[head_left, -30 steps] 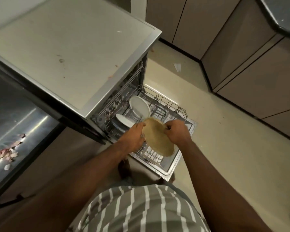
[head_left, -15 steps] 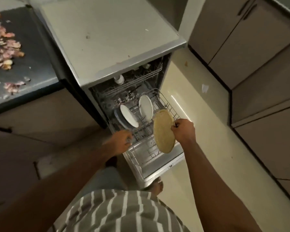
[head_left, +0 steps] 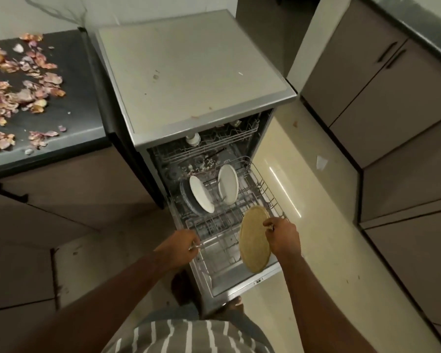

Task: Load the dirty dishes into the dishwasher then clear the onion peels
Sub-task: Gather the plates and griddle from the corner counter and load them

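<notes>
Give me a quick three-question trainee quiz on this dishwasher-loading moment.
1. True or false: the right hand holds the tan plate on edge over the lower rack.
2. How many white plates already stand in that rack? A) one B) two C) four
3. Fill in: the onion peels lie on the dark ______ left of the dishwasher.

Key: 1 true; 2 B; 3 counter. Note for trainees: the left hand grips the rack's front edge.

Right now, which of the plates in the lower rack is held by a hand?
The tan plate, nearest the rack's front, is held by the right hand at its edge. The two white plates stand farther back, untouched.
</notes>
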A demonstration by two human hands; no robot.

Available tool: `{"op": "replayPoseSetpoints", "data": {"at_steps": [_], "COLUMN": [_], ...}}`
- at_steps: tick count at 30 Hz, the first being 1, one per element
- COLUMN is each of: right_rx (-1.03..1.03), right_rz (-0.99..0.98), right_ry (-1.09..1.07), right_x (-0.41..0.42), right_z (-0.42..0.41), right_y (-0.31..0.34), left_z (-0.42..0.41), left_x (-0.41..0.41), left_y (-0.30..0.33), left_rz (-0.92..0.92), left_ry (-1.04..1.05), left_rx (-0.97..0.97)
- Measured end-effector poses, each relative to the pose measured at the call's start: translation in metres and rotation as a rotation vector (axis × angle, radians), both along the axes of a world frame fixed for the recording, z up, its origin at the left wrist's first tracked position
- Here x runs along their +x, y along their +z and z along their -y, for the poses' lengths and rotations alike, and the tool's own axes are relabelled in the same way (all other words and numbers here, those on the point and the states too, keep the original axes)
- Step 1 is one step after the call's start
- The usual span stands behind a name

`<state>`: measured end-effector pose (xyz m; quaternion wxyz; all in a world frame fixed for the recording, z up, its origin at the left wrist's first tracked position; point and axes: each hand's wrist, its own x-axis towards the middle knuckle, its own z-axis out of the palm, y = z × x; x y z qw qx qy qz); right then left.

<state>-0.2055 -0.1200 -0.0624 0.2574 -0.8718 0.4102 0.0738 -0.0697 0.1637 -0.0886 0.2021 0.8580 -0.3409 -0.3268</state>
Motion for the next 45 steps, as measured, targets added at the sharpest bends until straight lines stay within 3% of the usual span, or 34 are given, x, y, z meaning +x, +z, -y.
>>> {"op": "replayPoseSetpoints", "data": {"at_steps": [7, 16, 21, 25, 34, 40, 45], "right_rx": [-0.033, -0.084, -0.127, -0.125, 0.060, 0.117, 0.164], "right_rz": [-0.028, -0.019, -0.015, -0.039, -0.047, -0.453, -0.621], "right_ry": [0.112, 0.289, 0.388, 0.457, 0.394, 0.597, 0.599], "right_x": [0.027, 0.114, 0.169, 0.209, 0.263, 0.279, 0.274], "right_z": [0.018, 0.108, 0.161, 0.195, 0.231, 0.233, 0.229], "right_y": [-0.010, -0.043, -0.082, -0.116, -0.210, -0.252, -0.256], "left_z": [0.028, 0.096, 0.161, 0.201, 0.202, 0.179, 0.174], "left_x": [0.014, 0.032, 0.035, 0.035, 0.001, -0.012, -0.011], "left_y": [0.006, -0.003, -0.030, -0.051, -0.099, -0.111, -0.097], "left_rz": [-0.021, -0.004, 0.009, 0.015, -0.084, -0.123, -0.126], "left_ry": [-0.083, 0.008, -0.048, 0.030, 0.092, 0.200, 0.209], "left_rx": [0.059, 0.152, 0.197, 0.196, 0.241, 0.234, 0.268]}}
